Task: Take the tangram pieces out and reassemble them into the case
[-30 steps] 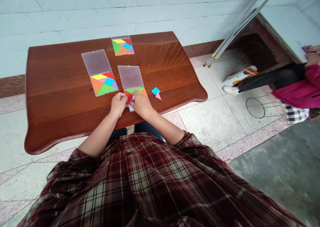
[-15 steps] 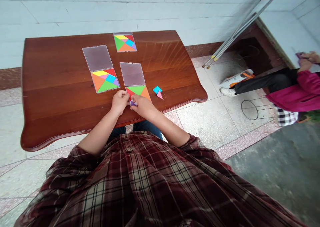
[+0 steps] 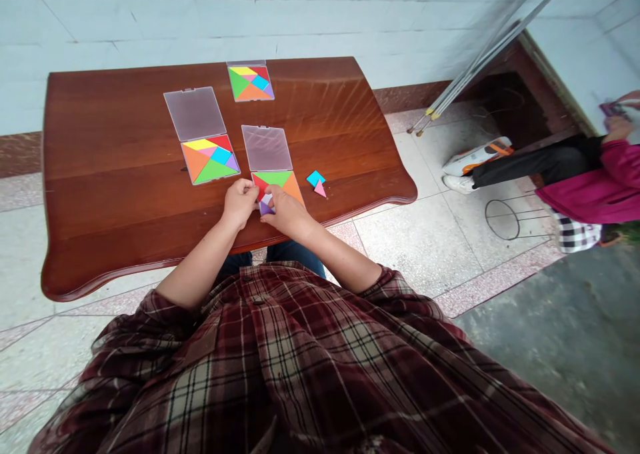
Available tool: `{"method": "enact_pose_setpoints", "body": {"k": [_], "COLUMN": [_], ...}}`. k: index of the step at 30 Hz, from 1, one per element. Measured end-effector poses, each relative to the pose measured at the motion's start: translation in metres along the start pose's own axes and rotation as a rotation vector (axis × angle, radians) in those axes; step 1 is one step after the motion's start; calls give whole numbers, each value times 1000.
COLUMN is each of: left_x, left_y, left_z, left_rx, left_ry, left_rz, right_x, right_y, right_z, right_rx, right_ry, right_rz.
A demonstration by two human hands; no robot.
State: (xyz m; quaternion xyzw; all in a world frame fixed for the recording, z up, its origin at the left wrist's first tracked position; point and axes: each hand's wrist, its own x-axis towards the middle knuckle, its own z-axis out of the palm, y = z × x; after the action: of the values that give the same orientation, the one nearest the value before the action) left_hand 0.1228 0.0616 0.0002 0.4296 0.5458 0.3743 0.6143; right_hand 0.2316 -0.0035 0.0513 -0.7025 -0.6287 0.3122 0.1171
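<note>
Purple tangram triangle point(image 3: 265, 208), between your hands on the near edge of the open plastic case point(image 3: 277, 183), lies closer to your right hand point(image 3: 288, 213), whose fingertips seem to pinch it. Your left hand point(image 3: 241, 202) curls beside it, its grip hidden. Blue square point(image 3: 315, 178) and pink triangle point(image 3: 320, 189) lie loose to the right on the desk point(image 3: 100, 174).

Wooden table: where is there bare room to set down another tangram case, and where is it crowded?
Bare wood lies at the table's left end, left of the left tangram case, and at its right end, right of the blue square and pink triangle. It is crowded at the front case, where the left hand and right hand meet.
</note>
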Motion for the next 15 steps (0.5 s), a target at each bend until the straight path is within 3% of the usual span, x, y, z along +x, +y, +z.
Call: {"method": "enact_pose_setpoints", "body": {"k": [15], "left_x": [3], "left_y": [-3], "left_z": [0], "left_rx": [3], "left_ry": [3], "left_rz": [11], "right_x": [0], "right_y": [-9], "right_z": [-5], "right_rx": [-234], "right_ry": [-64], "right_rz": [-44]}}
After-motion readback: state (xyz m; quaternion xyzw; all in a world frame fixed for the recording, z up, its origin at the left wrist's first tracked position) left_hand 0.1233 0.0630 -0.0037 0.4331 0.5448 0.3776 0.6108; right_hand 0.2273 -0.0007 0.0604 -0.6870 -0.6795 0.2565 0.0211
